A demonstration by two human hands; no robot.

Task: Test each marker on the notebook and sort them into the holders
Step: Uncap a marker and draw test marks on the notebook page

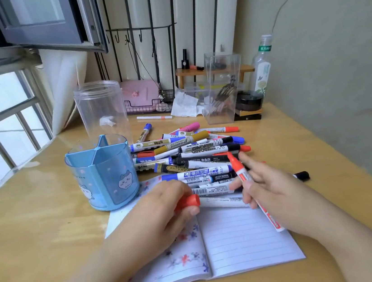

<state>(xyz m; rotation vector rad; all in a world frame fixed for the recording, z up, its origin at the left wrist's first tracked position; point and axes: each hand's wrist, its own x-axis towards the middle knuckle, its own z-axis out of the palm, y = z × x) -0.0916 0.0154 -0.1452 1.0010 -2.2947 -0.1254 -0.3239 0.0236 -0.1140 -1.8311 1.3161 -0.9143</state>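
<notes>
An open lined notebook (245, 239) lies on the wooden desk in front of me. My right hand (269, 189) holds a red marker (239, 169) uncapped, tip pointing up and away, body running down past my palm. My left hand (165, 209) grips the red cap (191, 201) above the notebook's left page. A pile of markers (193, 154) in red, blue, black, gold and pink lies just beyond the notebook. The blue divided holder (101, 173) stands left of the pile. Behind it stands a clear round jar (101, 109). A clear square holder (222, 86) stands at the back right.
A lone white pen (153, 117) lies near the back. A black marker (302, 175) lies to the right of my right hand. A plastic bottle (262, 69), crumpled tissue (185, 104), a pink box (140, 92) and a small wooden shelf (194, 71) line the back wall. A window is at left.
</notes>
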